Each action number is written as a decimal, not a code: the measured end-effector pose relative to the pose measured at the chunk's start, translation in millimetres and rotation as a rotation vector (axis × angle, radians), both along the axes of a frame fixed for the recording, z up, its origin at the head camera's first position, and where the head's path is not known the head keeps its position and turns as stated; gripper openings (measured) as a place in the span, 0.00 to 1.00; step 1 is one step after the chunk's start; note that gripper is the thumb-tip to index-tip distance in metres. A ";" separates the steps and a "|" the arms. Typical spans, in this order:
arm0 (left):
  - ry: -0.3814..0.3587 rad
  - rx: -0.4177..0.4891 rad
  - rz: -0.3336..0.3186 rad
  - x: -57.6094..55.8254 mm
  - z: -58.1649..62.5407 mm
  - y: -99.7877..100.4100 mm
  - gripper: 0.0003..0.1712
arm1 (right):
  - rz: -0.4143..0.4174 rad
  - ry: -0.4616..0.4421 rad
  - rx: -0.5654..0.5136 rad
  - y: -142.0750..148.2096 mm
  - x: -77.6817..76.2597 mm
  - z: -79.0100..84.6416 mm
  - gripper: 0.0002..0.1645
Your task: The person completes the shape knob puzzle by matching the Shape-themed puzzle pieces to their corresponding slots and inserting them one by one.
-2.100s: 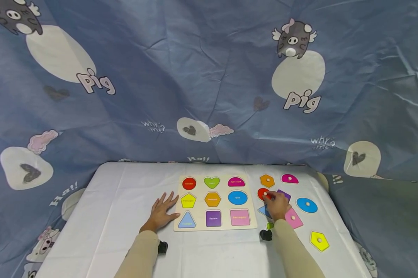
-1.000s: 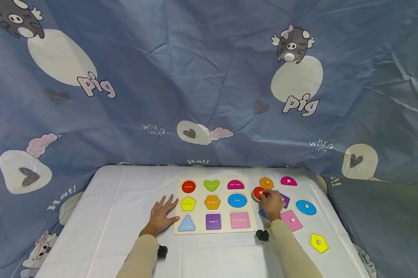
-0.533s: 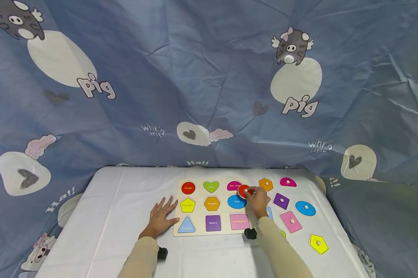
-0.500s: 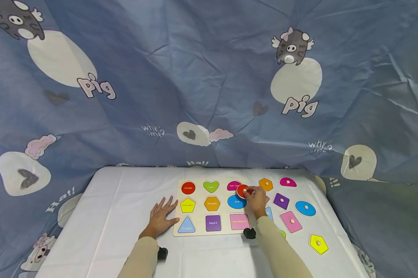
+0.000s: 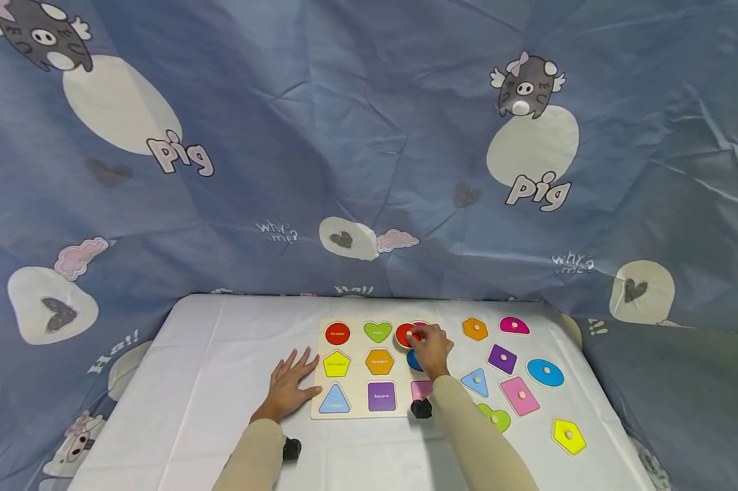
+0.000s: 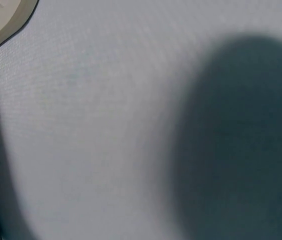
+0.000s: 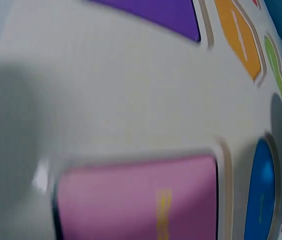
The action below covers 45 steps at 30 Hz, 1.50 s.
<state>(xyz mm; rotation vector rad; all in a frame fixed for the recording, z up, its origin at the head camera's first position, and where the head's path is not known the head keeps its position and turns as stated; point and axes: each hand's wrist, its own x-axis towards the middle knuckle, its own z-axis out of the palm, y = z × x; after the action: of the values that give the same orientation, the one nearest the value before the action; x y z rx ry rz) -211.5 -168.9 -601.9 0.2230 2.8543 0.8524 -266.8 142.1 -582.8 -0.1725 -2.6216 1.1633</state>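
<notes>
My right hand [image 5: 433, 348] pinches the small knob of a red circular puzzle piece [image 5: 404, 335] above the upper right of the wooden shape puzzle board [image 5: 357, 379]. The piece and hand partly cover the board's half-round and blue oval recesses. My left hand [image 5: 290, 389] lies with spread fingers at the board's left edge, fingertips touching it. At the board's upper left is the red circle recess [image 5: 337, 333]. In the right wrist view the pink rectangle recess [image 7: 141, 195] and blue oval recess [image 7: 261, 190] show close up; the right hand itself is out of that view.
Loose knobbed pieces lie right of the board: an orange hexagon [image 5: 475, 329], magenta half round [image 5: 514, 326], purple square [image 5: 502, 359], blue oval [image 5: 545, 372], blue triangle [image 5: 475, 382], pink rectangle [image 5: 520, 396], green heart [image 5: 495, 417] and yellow pentagon [image 5: 569, 436]. A patterned cloth [image 5: 369, 170] hangs behind.
My right hand has taken the red circle from among the loose pieces and carried it left over the board. The triangle and heart pieces have come into view. The left hand stays put.
</notes>
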 end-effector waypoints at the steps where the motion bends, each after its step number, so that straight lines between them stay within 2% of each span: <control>1: 0.002 0.001 0.000 0.3 -0.1 0.2 0.42 | 0.003 0.001 -0.001 -3.7 -0.7 0.4 0.09; 7: 0.027 0.009 0.006 -1.0 -1.6 0.0 0.42 | 0.012 0.020 -0.029 -26.4 -6.1 2.8 0.07; 12: 0.026 0.010 0.003 -2.7 -2.4 -1.6 0.42 | 0.013 -0.019 -0.060 -45.5 -12.2 2.0 0.06; 19: 0.011 0.011 0.001 -1.6 -3.5 -5.6 0.41 | 0.052 -0.048 -0.089 -68.1 -17.3 7.1 0.06; 25: 0.019 0.005 0.006 0.0 -5.0 -7.3 0.41 | 0.094 -0.032 -0.094 -82.9 -21.3 2.9 0.06; 33: 0.024 0.002 0.007 -0.4 -6.0 -3.9 0.40 | 0.101 -0.064 -0.083 -105.1 -27.3 1.9 0.07; 45: 0.020 0.018 -0.015 1.3 -3.1 -1.9 0.40 | 0.135 -0.037 -0.020 -126.3 -34.6 -0.5 0.05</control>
<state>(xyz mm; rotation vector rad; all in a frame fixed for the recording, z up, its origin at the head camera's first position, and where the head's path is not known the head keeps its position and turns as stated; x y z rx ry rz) -210.1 -170.8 -605.0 0.2557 2.8605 0.8784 -301.4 15.8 -583.3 -0.0212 -2.6910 1.2419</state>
